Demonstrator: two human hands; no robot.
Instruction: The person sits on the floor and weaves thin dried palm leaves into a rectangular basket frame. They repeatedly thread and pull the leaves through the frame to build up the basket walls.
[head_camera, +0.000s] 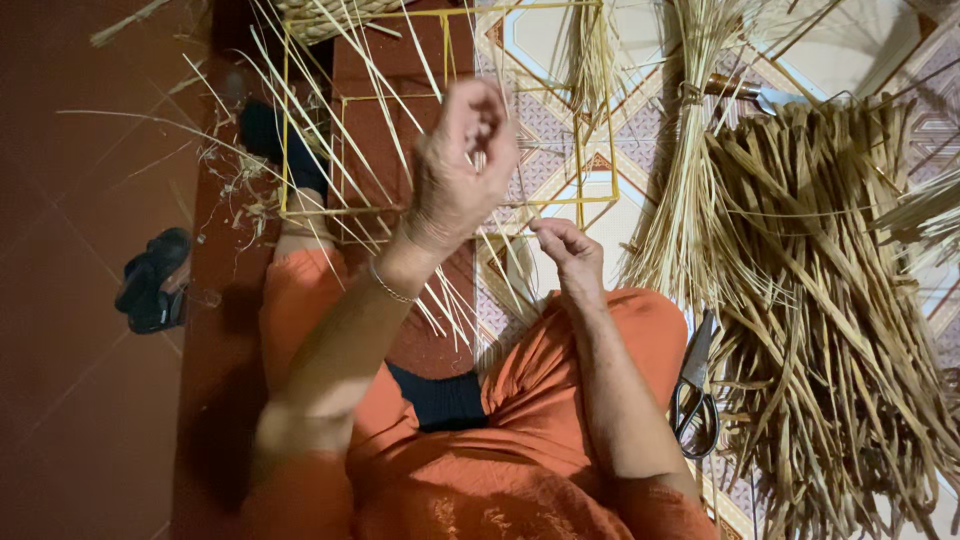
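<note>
My left hand is raised above my lap, fingers pinched shut on thin pale straw strands that fan out up and left. My right hand sits lower, near my right knee, pinching the lower ends of the same strands. Behind both hands stands a yellow wire box frame with strands threaded along it. I sit on the floor in orange clothing, knees apart.
A big heap of flat dried reed strips fills the right side, with a tied bundle beside it. Black-handled scissors lie by my right thigh. Dark sandals rest at left. A woven basket edge shows at top.
</note>
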